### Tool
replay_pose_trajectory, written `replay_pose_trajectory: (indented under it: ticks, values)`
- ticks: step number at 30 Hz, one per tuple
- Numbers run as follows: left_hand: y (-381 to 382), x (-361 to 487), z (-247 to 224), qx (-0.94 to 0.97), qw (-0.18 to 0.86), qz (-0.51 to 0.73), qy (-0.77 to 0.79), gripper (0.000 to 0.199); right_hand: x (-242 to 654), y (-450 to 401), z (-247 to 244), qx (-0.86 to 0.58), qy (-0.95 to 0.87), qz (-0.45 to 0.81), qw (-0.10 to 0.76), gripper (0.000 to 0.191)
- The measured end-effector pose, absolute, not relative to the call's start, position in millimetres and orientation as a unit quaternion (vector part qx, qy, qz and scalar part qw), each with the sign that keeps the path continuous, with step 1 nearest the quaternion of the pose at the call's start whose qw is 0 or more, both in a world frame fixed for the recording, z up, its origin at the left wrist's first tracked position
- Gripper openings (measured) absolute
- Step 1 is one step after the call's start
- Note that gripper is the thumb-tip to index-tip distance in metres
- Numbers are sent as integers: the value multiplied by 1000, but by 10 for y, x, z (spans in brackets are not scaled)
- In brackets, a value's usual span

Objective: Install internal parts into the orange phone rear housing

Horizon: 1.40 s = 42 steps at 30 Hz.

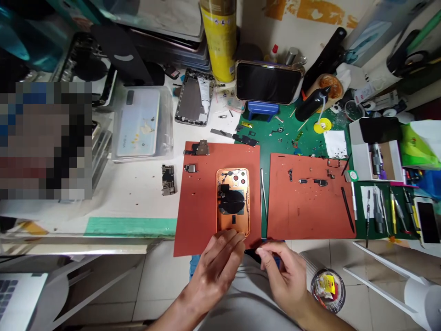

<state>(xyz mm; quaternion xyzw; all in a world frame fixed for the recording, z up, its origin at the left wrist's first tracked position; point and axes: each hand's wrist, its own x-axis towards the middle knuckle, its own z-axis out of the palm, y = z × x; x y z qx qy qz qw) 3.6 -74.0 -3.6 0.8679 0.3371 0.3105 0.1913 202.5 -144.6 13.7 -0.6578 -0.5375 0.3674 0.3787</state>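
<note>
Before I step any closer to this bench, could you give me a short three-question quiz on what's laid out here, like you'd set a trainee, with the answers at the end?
1. Multiple choice: which hand is at the near end of the orange phone housing?
A) the right hand
B) the left hand
C) neither hand

2. True or false: the dark-screened phone at the back is propped on a blue stand.

3. Count: how many red mats lie side by side on the bench?

Key: 1. B; 2. True; 3. Two
</note>
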Motion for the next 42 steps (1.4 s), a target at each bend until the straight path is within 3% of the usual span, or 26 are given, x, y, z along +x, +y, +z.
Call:
replay_pose_trajectory:
  ticks: [6,14,23,29,36,42]
  values:
    - [-802,-13,-128,859,217,298,356,35,2168,-1823,-351,-657,-544,453,258,42]
    - [-771,18,-220,867,176,315,345,41,2660,-2299,-1416,-776,-417,451,146,30]
    - [-790,142,-131,862,178,321,350,42,2922,-2594,-1775,-773,-418,466,104,32]
    - [-842,194,-129,857,155,310,382,38,3098,-2620,-1730,-746,-472,458,102,55]
    - [-901,205,-143,856,150,300,393,35,3069,-2474,-1347,-694,-534,474,97,38]
    - [-854,186,-93,850,165,313,391,39,2976,-2206,-660,-650,-583,473,120,40]
